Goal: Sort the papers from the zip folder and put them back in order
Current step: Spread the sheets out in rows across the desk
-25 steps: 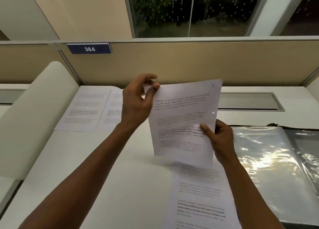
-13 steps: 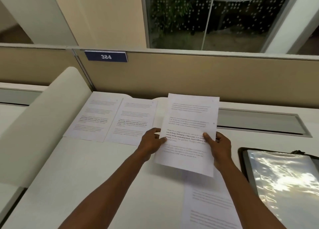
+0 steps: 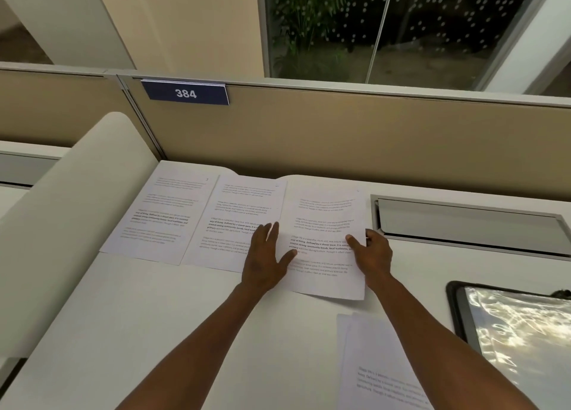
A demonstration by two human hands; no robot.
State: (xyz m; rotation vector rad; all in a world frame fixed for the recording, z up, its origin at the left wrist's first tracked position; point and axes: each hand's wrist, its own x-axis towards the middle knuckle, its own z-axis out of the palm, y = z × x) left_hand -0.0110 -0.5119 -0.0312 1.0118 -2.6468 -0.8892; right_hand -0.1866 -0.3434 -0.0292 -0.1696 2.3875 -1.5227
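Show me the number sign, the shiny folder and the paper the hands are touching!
384 sign [image 3: 185,93], head view, on its digits.
Zip folder [image 3: 519,332], head view, on its glossy plastic.
Third sheet [image 3: 324,218], head view, on its upper text.

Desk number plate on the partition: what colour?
Dark blue number plate with white digits, head view.

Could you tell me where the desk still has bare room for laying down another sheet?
Bare desk runs below the left two sheets, left of the left hand. Crowded: the back row, the near stack, and the folder at right.
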